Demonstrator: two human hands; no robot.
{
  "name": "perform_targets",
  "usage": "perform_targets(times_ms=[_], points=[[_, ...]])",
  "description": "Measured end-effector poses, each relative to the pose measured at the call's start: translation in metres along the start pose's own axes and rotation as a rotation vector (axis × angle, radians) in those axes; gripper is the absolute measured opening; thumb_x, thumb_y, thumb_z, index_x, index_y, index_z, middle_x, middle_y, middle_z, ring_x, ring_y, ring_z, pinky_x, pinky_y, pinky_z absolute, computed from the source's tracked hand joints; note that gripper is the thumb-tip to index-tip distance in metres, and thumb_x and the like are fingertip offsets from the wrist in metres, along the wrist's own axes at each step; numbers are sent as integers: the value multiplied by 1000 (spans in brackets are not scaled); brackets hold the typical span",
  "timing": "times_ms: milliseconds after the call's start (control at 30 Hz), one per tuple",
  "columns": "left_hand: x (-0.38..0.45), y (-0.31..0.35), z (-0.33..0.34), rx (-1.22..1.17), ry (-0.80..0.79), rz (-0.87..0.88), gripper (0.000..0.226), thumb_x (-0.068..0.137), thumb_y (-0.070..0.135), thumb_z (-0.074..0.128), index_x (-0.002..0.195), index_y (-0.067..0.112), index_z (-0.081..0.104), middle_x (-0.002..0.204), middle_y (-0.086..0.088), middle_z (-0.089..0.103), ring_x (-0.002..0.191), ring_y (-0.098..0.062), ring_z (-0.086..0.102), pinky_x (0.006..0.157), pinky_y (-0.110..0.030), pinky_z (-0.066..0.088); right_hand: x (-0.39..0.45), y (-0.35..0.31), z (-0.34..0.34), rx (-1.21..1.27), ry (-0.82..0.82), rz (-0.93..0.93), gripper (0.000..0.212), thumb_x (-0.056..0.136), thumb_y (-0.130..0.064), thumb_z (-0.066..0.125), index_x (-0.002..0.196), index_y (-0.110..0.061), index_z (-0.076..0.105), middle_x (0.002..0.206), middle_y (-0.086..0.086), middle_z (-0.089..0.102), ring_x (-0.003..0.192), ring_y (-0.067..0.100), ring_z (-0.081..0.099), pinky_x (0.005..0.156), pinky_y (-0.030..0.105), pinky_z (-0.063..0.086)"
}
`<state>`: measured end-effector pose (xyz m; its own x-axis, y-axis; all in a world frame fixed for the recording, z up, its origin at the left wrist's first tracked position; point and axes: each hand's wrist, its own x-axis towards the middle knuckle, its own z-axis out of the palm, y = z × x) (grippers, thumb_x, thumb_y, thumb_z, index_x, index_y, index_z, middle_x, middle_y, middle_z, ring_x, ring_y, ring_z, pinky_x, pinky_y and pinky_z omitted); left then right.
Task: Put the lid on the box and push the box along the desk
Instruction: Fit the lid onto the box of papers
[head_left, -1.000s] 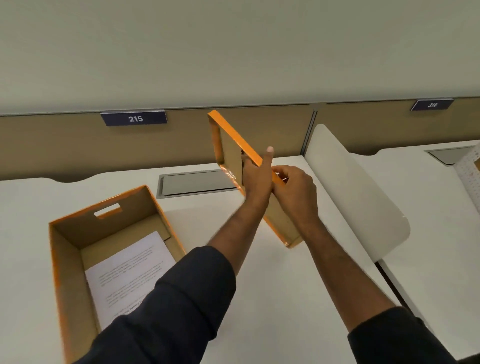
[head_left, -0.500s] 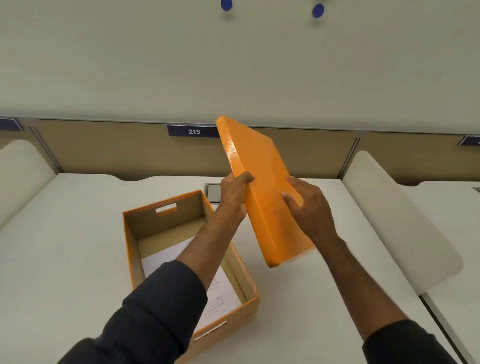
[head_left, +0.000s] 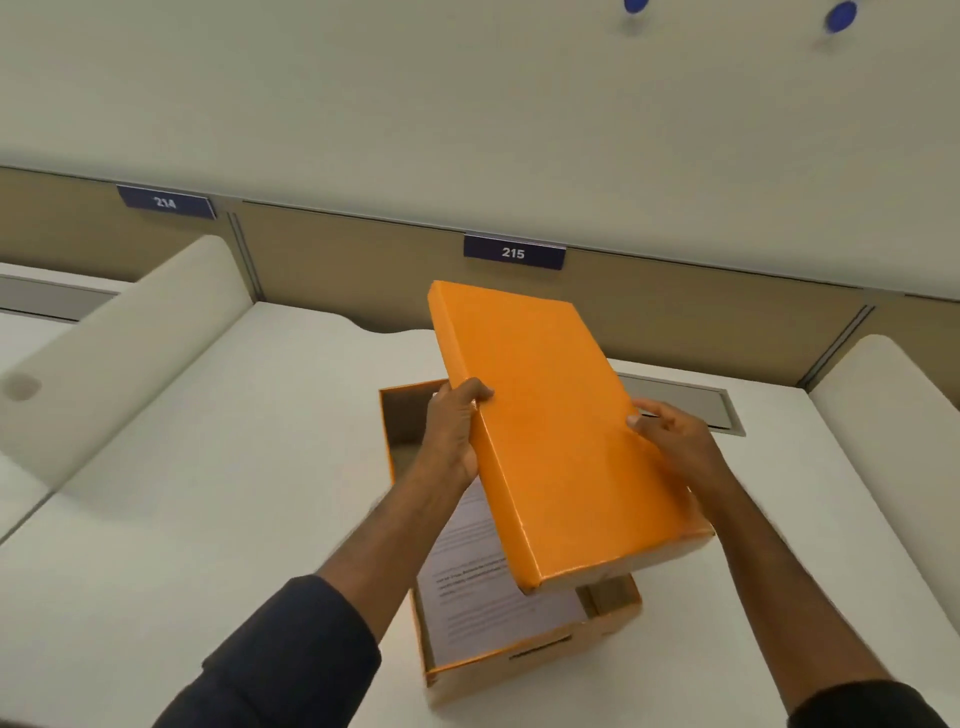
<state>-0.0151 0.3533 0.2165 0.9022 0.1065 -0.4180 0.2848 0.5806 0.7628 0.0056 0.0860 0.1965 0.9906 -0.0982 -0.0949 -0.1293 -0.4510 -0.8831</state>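
An orange lid (head_left: 556, 431) hangs tilted above the open orange cardboard box (head_left: 524, 662), top side up, covering most of the box's right part. My left hand (head_left: 454, 431) grips the lid's left long edge. My right hand (head_left: 675, 436) holds the right long edge. Inside the box lies a printed sheet of paper (head_left: 478, 582), partly hidden by the lid. The box stands on the white desk (head_left: 208, 519), its far wall showing behind my left hand.
White curved dividers stand at the desk's left (head_left: 124, 353) and right (head_left: 893, 415). A grey cable flap (head_left: 680, 402) is set into the desk behind the box. A tan back panel carries number plates 214 (head_left: 165, 201) and 215 (head_left: 513, 252).
The lid has turned from upright on edge to top side up and come left and down over the box. Both hands have shifted to its long edges.
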Motion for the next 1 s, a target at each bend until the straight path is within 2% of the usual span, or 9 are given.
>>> perform_targets(times_ms=[200, 267, 300, 367, 433, 500, 700, 833, 1000], points=[[1, -10, -53, 260, 122, 201, 31, 95, 24, 56, 125, 23, 48, 122, -8, 64, 103, -26, 67, 82, -44, 59, -17, 2, 44, 91, 73, 34, 49, 88, -37, 71, 134, -26, 60, 137, 6, 61, 111, 27, 58, 95, 50, 47], [2, -12, -67, 398, 137, 244, 28, 97, 29, 54, 124, 28, 46, 129, -7, 61, 109, -25, 64, 86, -44, 58, -22, 3, 55, 97, 80, 30, 49, 87, -35, 72, 134, -26, 60, 137, 6, 61, 107, 26, 58, 91, 47, 47], [5, -13, -75, 503, 162, 262, 32, 97, 33, 53, 128, 30, 44, 138, -7, 55, 121, -29, 58, 97, -52, 53, -25, 4, 59, 93, 79, 25, 49, 87, -34, 72, 134, -26, 60, 136, 6, 61, 106, 26, 58, 89, 46, 47], [12, -17, -91, 742, 224, 265, 57, 97, 44, 52, 149, 29, 31, 161, -8, 30, 150, -37, 23, 120, -63, 23, -30, 7, 66, 84, 69, 19, 49, 87, -34, 72, 133, -27, 60, 136, 7, 61, 104, 26, 58, 87, 44, 48], [12, -22, -105, 843, 214, 258, 84, 93, 59, 48, 160, 27, 10, 170, -2, 5, 156, -30, -6, 122, -64, 1, -33, 9, 73, 72, 58, 21, 48, 87, -33, 72, 133, -28, 60, 136, 8, 61, 104, 27, 59, 87, 46, 49], [9, -27, -117, 816, 172, 251, 96, 84, 71, 46, 160, 30, 4, 171, 1, -2, 156, -27, -10, 122, -65, 1, -36, 12, 78, 40, 50, 15, 49, 88, -32, 71, 135, -27, 58, 135, 10, 61, 102, 27, 60, 86, 46, 49], [6, -42, -140, 762, 120, 219, 89, 92, 61, 52, 161, 32, 4, 171, 0, -1, 156, -28, 10, 122, -61, 21, -40, 23, 85, -36, 61, 32, 52, 88, -30, 72, 137, -23, 55, 134, 14, 62, 102, 27, 60, 90, 50, 51], [3, -49, -145, 701, 54, 229, 81, 98, 51, 52, 161, 27, 9, 164, -4, 31, 144, -28, 41, 115, -54, 40, -39, 26, 89, -76, 65, 28, 46, 89, -29, 72, 132, -23, 59, 132, 12, 64, 102, 27, 61, 93, 55, 51], [3, -55, -151, 726, 47, 282, 85, 93, 52, 55, 160, 25, 9, 160, -1, 36, 139, -22, 45, 113, -51, 44, -39, 31, 93, -159, 70, -7, 40, 92, -31, 68, 131, -25, 59, 135, 10, 62, 103, 23, 58, 95, 54, 49]])
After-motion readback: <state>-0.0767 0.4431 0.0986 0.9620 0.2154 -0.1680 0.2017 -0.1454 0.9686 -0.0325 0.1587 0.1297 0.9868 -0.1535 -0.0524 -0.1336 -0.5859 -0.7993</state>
